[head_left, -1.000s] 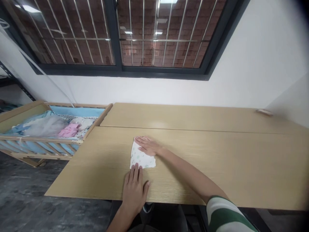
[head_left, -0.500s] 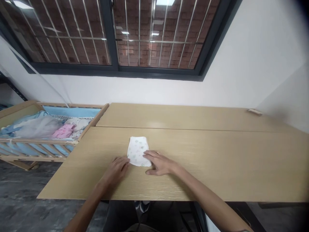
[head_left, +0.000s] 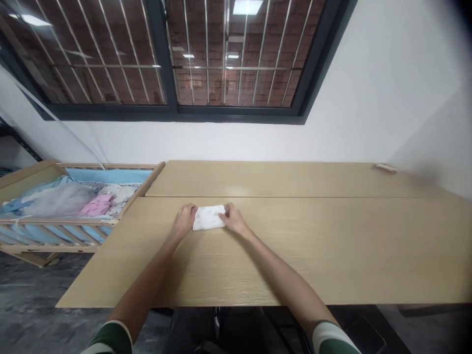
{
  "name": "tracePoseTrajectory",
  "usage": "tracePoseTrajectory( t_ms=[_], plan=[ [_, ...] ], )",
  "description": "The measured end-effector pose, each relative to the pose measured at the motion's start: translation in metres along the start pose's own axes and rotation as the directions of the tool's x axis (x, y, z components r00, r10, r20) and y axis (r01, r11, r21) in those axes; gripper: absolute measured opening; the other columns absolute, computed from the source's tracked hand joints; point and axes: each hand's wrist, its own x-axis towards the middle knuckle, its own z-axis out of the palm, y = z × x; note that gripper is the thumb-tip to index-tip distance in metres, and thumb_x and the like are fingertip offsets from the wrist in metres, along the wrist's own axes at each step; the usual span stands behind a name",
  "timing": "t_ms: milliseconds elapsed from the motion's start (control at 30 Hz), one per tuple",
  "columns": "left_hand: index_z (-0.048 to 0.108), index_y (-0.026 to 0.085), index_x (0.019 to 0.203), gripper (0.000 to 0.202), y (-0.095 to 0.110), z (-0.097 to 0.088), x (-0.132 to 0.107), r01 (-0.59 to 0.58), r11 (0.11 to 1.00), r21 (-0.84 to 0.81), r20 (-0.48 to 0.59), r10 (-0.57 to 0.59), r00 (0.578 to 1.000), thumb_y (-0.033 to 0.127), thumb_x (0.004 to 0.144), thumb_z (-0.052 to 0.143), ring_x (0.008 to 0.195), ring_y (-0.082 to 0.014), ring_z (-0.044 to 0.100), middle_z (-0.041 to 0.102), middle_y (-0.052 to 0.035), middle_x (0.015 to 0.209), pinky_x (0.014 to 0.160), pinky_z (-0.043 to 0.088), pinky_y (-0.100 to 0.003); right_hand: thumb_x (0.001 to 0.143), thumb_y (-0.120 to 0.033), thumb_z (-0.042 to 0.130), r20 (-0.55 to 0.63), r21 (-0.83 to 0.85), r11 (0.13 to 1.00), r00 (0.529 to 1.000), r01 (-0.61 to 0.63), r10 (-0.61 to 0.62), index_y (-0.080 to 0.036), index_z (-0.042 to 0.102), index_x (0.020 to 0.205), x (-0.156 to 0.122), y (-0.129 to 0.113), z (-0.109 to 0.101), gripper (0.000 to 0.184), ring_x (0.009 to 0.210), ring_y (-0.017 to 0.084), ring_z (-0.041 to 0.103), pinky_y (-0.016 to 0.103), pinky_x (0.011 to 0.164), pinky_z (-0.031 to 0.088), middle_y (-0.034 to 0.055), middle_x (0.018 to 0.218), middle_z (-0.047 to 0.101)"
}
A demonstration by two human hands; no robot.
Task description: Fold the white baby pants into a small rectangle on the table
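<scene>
A small white cloth with a faint print (head_left: 208,218) is folded into a flat strip near the middle-left of the wooden table (head_left: 313,246). My left hand (head_left: 184,219) pinches its left end between thumb and fingers. At the opposite end, my right hand (head_left: 233,218) is closed on the cloth's upper right corner, thumb on top. Both forearms reach in from the near edge. What lies inside the fold is hidden.
On the left stands a wooden crib (head_left: 140,189) with blue lining, holding a pink cloth (head_left: 98,205) and other bedding. A small pale object (head_left: 385,168) lies at the table's back right. Behind rises a white wall with a barred window (head_left: 236,114).
The cloth has gone from a taller flat piece to a shorter folded strip. Both hands have moved away from me to its far edge and now grip its two ends.
</scene>
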Motion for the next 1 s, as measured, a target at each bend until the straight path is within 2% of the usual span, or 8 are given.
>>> tracePoseTrajectory(
  t_ms=[133,233,333,433,700,800,900,1000],
  plan=[
    [0.068,0.012,0.106,0.035,0.002,0.015,-0.002,0.009,0.997,0.080,-0.040,-0.006,0.999,0.031,0.101,0.039,0.109,-0.0304,0.064,0.069,-0.0188,0.107,0.098,0.047,-0.043,0.088,-0.031,0.061,-0.059,-0.115,0.993,0.998,-0.032,0.025,-0.013,0.053,0.123,-0.001,0.006,0.007,0.040,0.097,0.024,0.064,0.039,0.088,0.052,0.0121,0.106,0.067],
    [0.049,0.008,0.140,0.051,0.012,0.025,-0.015,-0.063,0.991,0.114,-0.095,0.074,0.993,0.039,0.103,0.034,0.138,-0.0316,0.046,0.052,-0.0233,0.143,0.115,0.034,-0.047,0.092,-0.035,0.054,-0.096,-0.280,0.941,0.970,0.189,-0.224,-0.008,0.041,0.145,-0.010,-0.002,0.010,0.060,0.133,0.031,0.048,0.046,0.111,0.040,0.0230,0.143,0.050],
    [0.024,0.008,0.157,0.068,0.024,0.040,-0.030,-0.301,0.944,0.135,0.009,0.303,0.953,0.050,0.104,0.030,0.152,-0.0285,0.024,0.030,-0.0191,0.162,0.123,0.026,-0.045,0.093,-0.031,0.050,0.154,-0.388,0.799,0.887,0.459,-0.435,-0.010,0.029,0.156,-0.016,-0.012,0.015,0.070,0.151,0.030,0.025,0.048,0.123,0.023,0.0194,0.161,0.031],
    [0.017,0.002,0.158,0.077,0.023,0.055,-0.041,-0.362,0.914,0.185,0.087,0.351,0.932,0.056,0.103,0.025,0.154,-0.0310,0.017,0.024,-0.0231,0.163,0.123,0.025,-0.048,0.090,-0.028,0.050,0.354,-0.418,0.725,0.833,0.548,-0.425,-0.009,0.027,0.159,-0.017,-0.014,0.020,0.075,0.154,0.027,0.019,0.047,0.126,0.014,0.0165,0.164,0.029],
    [0.018,0.006,0.158,0.078,-0.011,0.052,-0.050,-0.339,0.878,0.337,0.024,0.352,0.936,0.058,0.102,0.031,0.152,-0.0354,0.020,0.029,-0.0232,0.161,0.119,0.032,-0.053,0.101,-0.054,0.040,0.331,-0.417,0.745,0.850,0.521,-0.409,-0.011,0.024,0.160,-0.022,0.012,-0.001,0.075,0.154,0.029,0.020,0.050,0.125,0.019,0.0178,0.164,0.028],
    [0.023,0.007,0.157,0.077,-0.017,0.041,-0.052,-0.406,0.857,0.317,0.002,0.428,0.904,0.058,0.100,0.039,0.151,-0.0371,0.024,0.028,-0.0242,0.161,0.118,0.033,-0.054,0.102,-0.049,0.042,0.333,-0.396,0.730,0.828,0.557,-0.451,-0.012,0.027,0.159,-0.027,0.015,-0.015,0.071,0.154,0.029,0.020,0.051,0.124,0.020,0.0177,0.164,0.027],
    [0.033,0.014,0.153,0.072,-0.020,0.035,-0.054,-0.476,0.838,0.266,0.043,0.483,0.875,0.057,0.097,0.048,0.145,-0.0352,0.037,0.041,-0.0206,0.155,0.116,0.037,-0.051,0.099,-0.040,0.049,0.351,-0.360,0.702,0.786,0.614,-0.508,-0.014,0.036,0.156,-0.028,0.014,-0.023,0.064,0.153,0.029,0.024,0.050,0.124,0.020,0.0159,0.163,0.032],
    [0.040,0.016,0.149,0.074,-0.022,0.033,-0.050,-0.452,0.865,0.218,0.076,0.447,0.891,0.059,0.091,0.058,0.138,-0.0352,0.046,0.049,-0.0192,0.149,0.114,0.039,-0.051,0.091,-0.033,0.058,0.360,-0.334,0.736,0.802,0.588,-0.477,-0.016,0.038,0.155,-0.023,0.014,-0.022,0.069,0.149,0.030,0.031,0.049,0.120,0.026,0.0159,0.160,0.038]
  ],
)
